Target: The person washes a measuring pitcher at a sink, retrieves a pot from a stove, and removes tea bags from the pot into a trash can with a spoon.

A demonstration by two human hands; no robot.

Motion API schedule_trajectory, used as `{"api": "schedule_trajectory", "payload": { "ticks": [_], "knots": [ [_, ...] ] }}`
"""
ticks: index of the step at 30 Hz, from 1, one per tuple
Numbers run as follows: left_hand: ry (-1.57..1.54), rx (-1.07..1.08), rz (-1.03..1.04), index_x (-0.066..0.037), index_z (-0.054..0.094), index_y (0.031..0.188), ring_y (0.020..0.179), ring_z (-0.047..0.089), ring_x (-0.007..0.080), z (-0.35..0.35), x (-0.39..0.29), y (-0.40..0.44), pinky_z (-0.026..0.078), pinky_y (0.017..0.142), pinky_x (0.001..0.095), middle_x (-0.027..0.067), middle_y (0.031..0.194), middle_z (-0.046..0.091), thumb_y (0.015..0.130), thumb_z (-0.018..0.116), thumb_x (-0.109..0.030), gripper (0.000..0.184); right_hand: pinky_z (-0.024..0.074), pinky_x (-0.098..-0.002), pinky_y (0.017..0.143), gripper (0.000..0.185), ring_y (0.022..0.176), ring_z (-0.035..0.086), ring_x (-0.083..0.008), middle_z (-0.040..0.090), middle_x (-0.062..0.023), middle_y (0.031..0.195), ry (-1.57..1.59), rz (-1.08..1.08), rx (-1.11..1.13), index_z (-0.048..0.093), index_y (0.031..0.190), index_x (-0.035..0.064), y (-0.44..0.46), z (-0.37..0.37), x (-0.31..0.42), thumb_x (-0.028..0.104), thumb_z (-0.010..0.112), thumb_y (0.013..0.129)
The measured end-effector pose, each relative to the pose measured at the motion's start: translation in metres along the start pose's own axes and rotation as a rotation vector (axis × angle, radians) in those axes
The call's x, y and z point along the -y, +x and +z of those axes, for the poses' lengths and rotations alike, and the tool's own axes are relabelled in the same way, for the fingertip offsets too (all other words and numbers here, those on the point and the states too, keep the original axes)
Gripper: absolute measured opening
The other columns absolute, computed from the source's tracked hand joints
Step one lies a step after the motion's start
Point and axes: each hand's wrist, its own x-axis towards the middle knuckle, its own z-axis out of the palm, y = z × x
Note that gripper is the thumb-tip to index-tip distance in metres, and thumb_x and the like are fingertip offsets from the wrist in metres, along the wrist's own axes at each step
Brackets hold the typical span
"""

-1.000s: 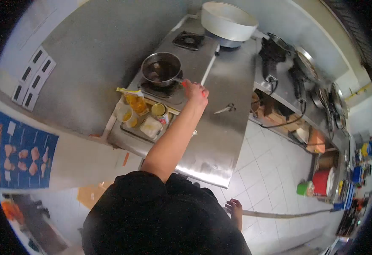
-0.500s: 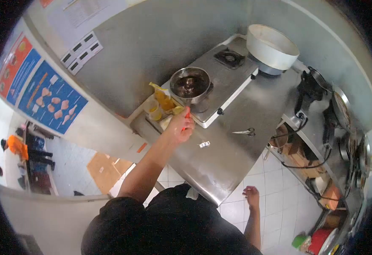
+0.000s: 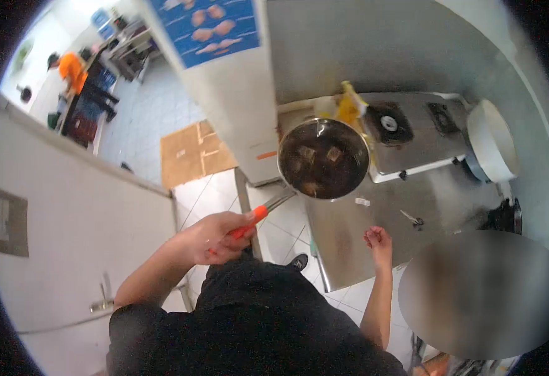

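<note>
My left hand (image 3: 224,238) is closed around the red handle of a saucepan (image 3: 290,160). Dark liquid with pale lumps (image 3: 334,155) fills much of the metal pan, which is held up past the left edge of the steel table. My right hand (image 3: 378,239) hovers over the table's front part, its fingers loosely curled and nothing visible in them. Nearest to it are a small white packet (image 3: 363,202) and scissors (image 3: 413,219) on the steel tabletop (image 3: 350,241). Behind the pan stands a yellow bag (image 3: 350,105).
A gas stove (image 3: 422,153) sits along the back wall, with a large white pot (image 3: 494,139) at its right. Left are a door (image 3: 93,232), cardboard (image 3: 193,150) on the floor and a person in an orange top (image 3: 72,72) farther off. A blurred oval covers the lower right.
My view has turned left. My left hand has lifted the saucepan off the stove and drawn it left and nearer, uncovering a burner. My right hand now appears over the table.
</note>
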Motion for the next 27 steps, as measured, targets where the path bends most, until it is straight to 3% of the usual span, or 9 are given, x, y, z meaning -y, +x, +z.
{"api": "schedule_trajectory", "payload": {
  "ticks": [4,7,14,18,19,22,23,26,27],
  "knots": [
    [0.111,-0.147,0.044,-0.012,0.05,0.076,0.043,0.033,0.0043,-0.072,0.03,-0.079,0.025,0.036,0.0206,-0.0064,0.058,0.039,0.101,0.051,-0.044,0.042,0.0464,-0.0261,0.076,0.019,0.086,0.067,-0.0136,0.069,-0.0022,0.098,0.198,0.085,0.238,0.062,0.109,0.0075,0.013,0.102,-0.006,0.02,0.065,0.095],
    [0.117,-0.23,0.045,-0.013,0.05,0.074,0.045,0.031,0.0046,-0.159,0.041,-0.136,0.023,0.037,0.0217,-0.0071,0.059,0.038,0.1,0.052,-0.045,0.041,0.0472,-0.0278,0.076,0.021,0.087,0.067,-0.0145,0.07,-0.0036,0.099,-0.314,0.118,0.428,0.061,0.112,0.007,0.011,0.232,0.01,0.02,0.065,0.095],
    [0.0,-0.28,0.102,-0.014,0.044,0.077,0.041,0.025,0.0028,-0.332,0.033,-0.203,0.018,0.035,0.0211,-0.0082,0.056,0.032,0.103,0.047,-0.045,0.041,0.05,-0.0331,0.079,0.025,0.09,0.068,-0.017,0.07,-0.005,0.101,-0.493,0.374,0.597,0.06,0.117,0.0059,0.0,0.425,0.006,0.018,0.063,0.096],
    [-0.116,-0.305,0.213,-0.014,0.044,0.074,0.041,0.024,0.0033,-0.416,0.009,-0.215,0.017,0.035,0.0217,-0.0072,0.056,0.033,0.103,0.046,-0.045,0.043,0.0541,-0.039,0.073,0.034,0.089,0.067,-0.0187,0.069,-0.0087,0.103,-0.858,0.364,0.68,0.064,0.116,0.0031,0.026,0.489,-0.058,0.027,0.069,0.092],
    [-0.115,-0.352,0.217,-0.013,0.045,0.077,0.04,0.023,0.0036,-0.435,-0.001,-0.217,0.017,0.035,0.022,-0.0069,0.055,0.032,0.103,0.045,-0.045,0.041,0.055,-0.0454,0.075,0.052,0.089,0.067,-0.0228,0.068,-0.0125,0.111,-1.005,0.372,0.766,0.066,0.118,0.0015,0.048,0.492,-0.097,0.046,0.068,0.091],
    [-0.205,-0.377,0.31,-0.012,0.045,0.081,0.04,0.023,0.0039,-0.497,-0.029,-0.214,0.016,0.034,0.0226,-0.0071,0.054,0.031,0.103,0.045,-0.044,0.039,0.0515,-0.0413,0.087,0.078,0.098,0.067,-0.0288,0.07,-0.0218,0.106,-1.199,0.715,0.84,0.063,0.124,0.0008,0.063,0.559,-0.085,0.067,0.064,0.083],
    [-0.234,-0.362,0.349,-0.012,0.045,0.084,0.04,0.023,0.0041,-0.517,-0.043,-0.213,0.016,0.033,0.023,-0.0073,0.054,0.029,0.103,0.044,-0.043,0.036,0.0451,-0.0464,0.097,0.094,0.11,0.061,-0.0336,0.064,-0.024,0.121,-1.069,0.786,0.835,0.063,0.125,-0.0013,0.059,0.584,-0.072,0.08,0.058,0.078],
    [-0.29,-0.396,0.38,-0.012,0.045,0.084,0.039,0.022,0.0042,-0.566,-0.085,-0.211,0.015,0.034,0.0228,-0.0075,0.054,0.029,0.103,0.043,-0.042,0.036,0.0399,-0.0459,0.102,0.097,0.114,0.056,-0.0336,0.059,-0.0214,0.13,-1.132,0.805,0.802,0.065,0.123,-0.0027,0.09,0.646,-0.087,0.082,0.059,0.076],
    [-0.311,-0.398,0.404,-0.012,0.045,0.084,0.039,0.022,0.004,-0.585,-0.102,-0.212,0.015,0.034,0.0226,-0.0074,0.054,0.029,0.104,0.043,-0.042,0.035,0.0424,-0.044,0.099,0.084,0.108,0.059,-0.0281,0.066,-0.0175,0.118,-1.248,0.702,1.022,0.069,0.114,-0.0024,0.115,0.681,-0.065,0.074,0.065,0.079]
  ]
}}
